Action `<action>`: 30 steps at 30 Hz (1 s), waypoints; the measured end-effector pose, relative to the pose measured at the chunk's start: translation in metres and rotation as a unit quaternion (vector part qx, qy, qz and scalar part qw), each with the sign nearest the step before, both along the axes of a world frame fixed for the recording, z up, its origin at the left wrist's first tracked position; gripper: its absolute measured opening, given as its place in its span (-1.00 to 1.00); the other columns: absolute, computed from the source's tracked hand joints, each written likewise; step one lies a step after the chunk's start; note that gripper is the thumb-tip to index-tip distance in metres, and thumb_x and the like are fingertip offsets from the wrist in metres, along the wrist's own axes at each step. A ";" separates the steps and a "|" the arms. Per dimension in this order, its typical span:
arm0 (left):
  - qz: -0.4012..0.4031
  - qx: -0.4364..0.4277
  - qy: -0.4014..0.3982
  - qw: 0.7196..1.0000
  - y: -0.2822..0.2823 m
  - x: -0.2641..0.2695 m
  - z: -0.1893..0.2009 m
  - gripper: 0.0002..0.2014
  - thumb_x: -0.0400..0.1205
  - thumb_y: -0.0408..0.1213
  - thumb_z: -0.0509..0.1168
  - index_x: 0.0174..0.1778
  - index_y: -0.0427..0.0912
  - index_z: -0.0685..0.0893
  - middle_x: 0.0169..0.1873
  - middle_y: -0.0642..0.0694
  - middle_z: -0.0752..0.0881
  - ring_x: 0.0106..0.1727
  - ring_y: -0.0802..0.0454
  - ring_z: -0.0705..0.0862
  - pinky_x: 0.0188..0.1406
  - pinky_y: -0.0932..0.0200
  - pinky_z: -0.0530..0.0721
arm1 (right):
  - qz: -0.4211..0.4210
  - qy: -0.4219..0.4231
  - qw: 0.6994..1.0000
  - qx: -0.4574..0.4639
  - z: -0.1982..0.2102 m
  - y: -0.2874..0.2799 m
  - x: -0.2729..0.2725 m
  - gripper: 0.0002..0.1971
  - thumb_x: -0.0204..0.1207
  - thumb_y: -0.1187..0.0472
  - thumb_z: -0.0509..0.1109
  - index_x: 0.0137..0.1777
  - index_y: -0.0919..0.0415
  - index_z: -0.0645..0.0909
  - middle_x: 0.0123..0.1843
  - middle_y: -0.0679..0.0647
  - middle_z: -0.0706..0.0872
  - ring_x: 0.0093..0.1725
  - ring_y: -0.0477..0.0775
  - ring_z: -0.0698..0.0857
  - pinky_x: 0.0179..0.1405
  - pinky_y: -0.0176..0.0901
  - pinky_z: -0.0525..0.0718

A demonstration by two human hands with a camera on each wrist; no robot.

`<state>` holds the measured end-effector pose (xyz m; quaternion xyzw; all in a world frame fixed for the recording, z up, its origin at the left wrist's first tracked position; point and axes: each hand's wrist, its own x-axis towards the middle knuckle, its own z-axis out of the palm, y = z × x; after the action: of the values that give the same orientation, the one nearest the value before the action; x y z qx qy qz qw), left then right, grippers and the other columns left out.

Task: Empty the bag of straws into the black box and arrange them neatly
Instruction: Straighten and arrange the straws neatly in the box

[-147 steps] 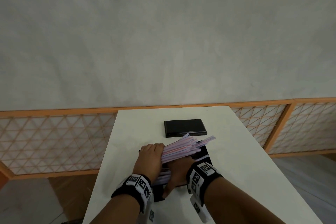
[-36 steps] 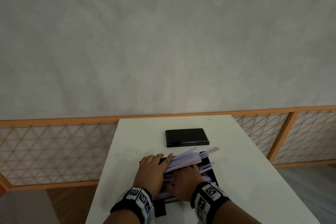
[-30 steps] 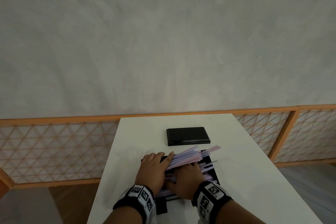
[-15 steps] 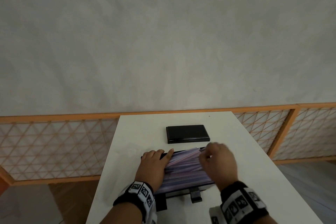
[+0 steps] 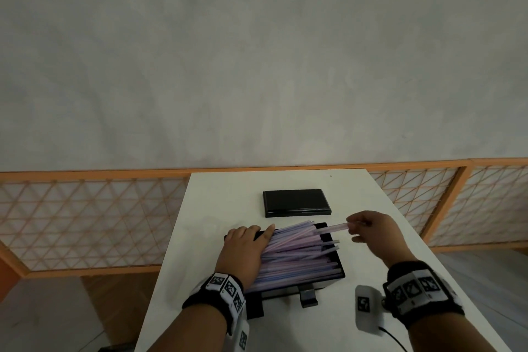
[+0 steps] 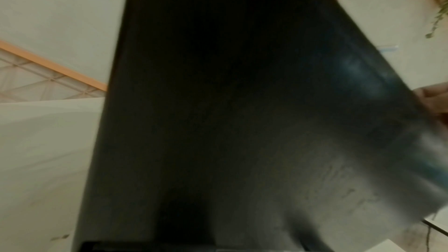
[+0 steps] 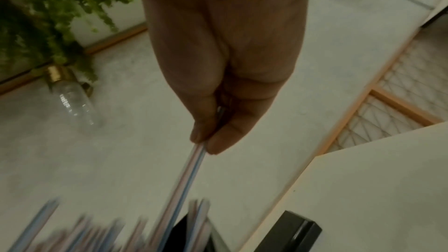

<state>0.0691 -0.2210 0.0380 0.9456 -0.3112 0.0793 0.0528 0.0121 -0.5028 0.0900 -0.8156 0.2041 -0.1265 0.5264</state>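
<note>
Right hand [image 5: 371, 233] just left pile, now pinching stray straw [image 5: 333, 228]; left hand [image 5: 243, 251] flat, fingers straight, pinning straws [image 5: 300, 254] in black box [image 5: 341, 273] — tidying stage.

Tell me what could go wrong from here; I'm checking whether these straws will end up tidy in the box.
The right hand pinches one straw by its end; dragging it may disturb the pile. Several straws cross at angles and overhang the black box on the right, so they could slide onto the table. The left hand covers only the left ends.

Left hand [image 5: 243, 251] lies flat, fingers straight, palm down. Right hand [image 5: 374, 234] is raised, thumb and forefinger pinching one straw [image 5: 333, 228].
</note>
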 end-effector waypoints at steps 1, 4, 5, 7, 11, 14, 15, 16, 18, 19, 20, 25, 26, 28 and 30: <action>0.004 0.001 -0.014 1.000 0.000 0.000 -0.001 -0.38 0.60 -0.30 0.07 0.61 0.10 0.09 0.42 -0.06 0.43 0.36 -0.11 0.40 0.40 -0.02 0.21 | 0.003 0.000 1.000 0.019 0.003 -0.002 -0.002 -0.85 0.51 0.52 0.37 -0.15 0.30 0.69 -0.29 0.20 0.72 -0.29 0.08 0.70 -0.45 -0.40 0.69; 0.013 -0.009 -0.022 1.000 -0.001 0.000 -0.001 -0.38 0.62 -0.24 0.08 0.61 0.11 0.06 0.45 -0.04 0.39 0.39 -0.09 0.36 0.43 0.00 0.17 | 0.028 0.028 0.999 0.031 -0.001 0.001 -0.002 -0.88 0.52 0.49 0.37 -0.13 0.32 0.70 -0.29 0.19 0.72 -0.29 0.04 0.70 -0.45 -0.38 0.67; 0.013 -0.011 -0.018 1.000 -0.001 0.001 -0.001 -0.38 0.62 -0.22 0.09 0.61 0.11 0.07 0.45 -0.05 0.39 0.38 -0.10 0.37 0.43 -0.01 0.17 | 0.040 0.042 0.998 0.024 -0.004 0.007 0.000 -0.89 0.52 0.46 0.38 -0.14 0.29 0.71 -0.29 0.17 0.73 -0.28 0.03 0.71 -0.42 -0.37 0.65; 0.011 -0.016 -0.009 1.000 -0.001 0.001 -0.002 -0.38 0.60 -0.22 0.13 0.60 0.10 0.13 0.42 -0.06 0.44 0.36 -0.12 0.41 0.41 -0.04 0.22 | 0.067 0.057 0.996 -0.013 -0.014 0.020 0.004 -0.88 0.51 0.40 0.43 -0.18 0.18 0.71 -0.27 0.12 0.75 -0.25 0.02 0.71 -0.35 -0.38 0.58; -0.004 -0.014 -0.001 1.000 0.000 0.000 -0.003 -0.32 0.35 -0.27 0.38 0.45 0.07 0.45 0.13 -0.07 0.69 0.05 -0.11 0.65 0.12 -0.08 0.56 | 0.022 -0.019 0.992 -0.122 -0.030 0.056 0.009 -0.86 0.53 0.39 0.39 -0.10 0.20 0.76 -0.15 0.05 0.74 -0.20 -0.08 0.66 -0.25 -0.62 0.46; 0.001 -0.025 -0.011 1.000 0.001 0.001 -0.004 -0.32 0.28 -0.25 0.40 0.39 0.06 0.51 0.07 -0.03 0.71 -0.03 -0.07 0.67 0.04 -0.04 0.60 | 0.016 -0.055 0.978 -0.201 -0.042 0.082 0.005 -0.67 0.65 0.31 0.22 0.37 0.32 0.57 0.36 0.21 0.60 0.31 0.13 0.58 0.27 -0.43 0.33; 0.008 -0.029 -0.004 1.000 0.001 0.000 -0.002 -0.33 0.32 -0.23 0.38 0.43 0.07 0.48 0.12 -0.03 0.69 0.03 -0.09 0.65 0.10 -0.05 0.57 | 0.024 -0.048 0.978 -0.202 -0.046 0.088 0.002 -0.59 0.69 0.23 0.16 0.51 0.30 0.41 0.54 0.21 0.43 0.46 0.14 0.47 0.38 -0.33 0.28; 0.016 -0.027 0.000 1.000 0.000 -0.001 -0.001 -0.33 0.38 -0.22 0.33 0.47 0.06 0.43 0.20 -0.05 0.65 0.11 -0.12 0.61 0.18 -0.07 0.50 | 0.032 -0.038 0.978 -0.203 -0.049 0.091 0.000 -0.52 0.71 0.13 0.10 0.60 0.27 0.26 0.65 0.18 0.25 0.55 0.13 0.36 0.44 -0.26 0.25; 0.014 -0.006 0.003 1.000 0.000 -0.002 0.001 -0.33 0.47 -0.24 0.24 0.55 0.05 0.30 0.33 -0.07 0.55 0.25 -0.15 0.52 0.31 -0.07 0.36 | 0.060 -0.009 0.972 -0.227 -0.054 0.092 -0.002 -0.40 0.70 -0.07 -0.10 0.66 0.22 0.08 0.71 0.15 0.04 0.65 0.11 0.17 0.56 -0.20 0.11; 0.015 -0.002 0.000 1.000 0.000 -0.002 0.001 -0.33 0.48 -0.25 0.23 0.57 0.05 0.27 0.36 -0.07 0.52 0.27 -0.16 0.50 0.33 -0.07 0.33 | 0.078 0.010 0.963 -0.256 -0.056 0.091 -0.002 -0.30 0.63 -0.18 -0.25 0.67 0.22 0.03 0.71 0.15 0.00 0.68 0.09 0.07 0.59 -0.21 -0.06; 0.016 0.002 0.001 1.000 0.000 -0.002 0.000 -0.32 0.48 -0.24 0.24 0.57 0.05 0.27 0.36 -0.08 0.53 0.27 -0.16 0.50 0.33 -0.07 0.34 | 0.093 0.032 0.950 -0.296 -0.057 0.089 -0.001 -0.19 0.51 -0.22 -0.41 0.68 0.21 0.00 0.72 0.15 -0.02 0.69 0.07 -0.02 0.57 -0.20 -0.22; 0.018 -0.002 -0.002 1.000 0.001 0.002 -0.003 -0.31 0.50 -0.19 0.24 0.59 0.07 0.20 0.38 -0.08 0.49 0.30 -0.15 0.47 0.36 -0.07 0.30 | 0.175 0.069 0.875 -0.447 -0.065 0.073 -0.003 -0.07 0.40 -0.29 -0.63 0.69 0.18 -0.08 0.72 0.11 -0.04 0.69 0.13 -0.17 0.49 0.10 -0.44; 0.020 0.001 -0.003 1.000 0.000 0.003 -0.003 -0.32 0.53 -0.16 0.21 0.60 0.08 0.14 0.41 -0.07 0.45 0.33 -0.14 0.43 0.39 -0.05 0.25 | 0.198 0.072 0.870 -0.446 -0.067 0.068 -0.005 -0.06 0.42 -0.35 -0.63 0.69 0.17 -0.11 0.72 0.10 -0.07 0.68 0.13 -0.20 0.50 0.12 -0.43; 0.025 0.006 -0.009 1.000 -0.001 0.003 -0.002 -0.32 0.57 -0.11 0.19 0.61 0.09 0.07 0.45 -0.04 0.39 0.37 -0.11 0.38 0.42 -0.01 0.19 | 0.204 0.076 0.893 -0.395 -0.066 0.061 -0.005 -0.24 0.59 -0.28 -0.33 0.69 0.17 -0.14 0.72 0.08 -0.02 0.69 0.13 -0.17 0.61 0.08 -0.30; 0.026 0.011 -0.006 1.000 -0.002 0.001 0.000 -0.32 0.59 -0.09 0.18 0.62 0.09 0.04 0.46 -0.04 0.36 0.39 -0.10 0.35 0.43 -0.01 0.17 | 0.120 0.025 0.954 -0.275 -0.065 0.055 -0.006 -0.42 0.72 0.02 0.04 0.67 0.19 0.03 0.67 0.12 0.20 0.67 0.18 0.09 0.65 0.04 0.06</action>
<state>0.0700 -0.2227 0.0380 0.9533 -0.2877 0.0826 0.0391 0.0065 -0.4482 0.0254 -0.9501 0.0757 -0.0930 0.2881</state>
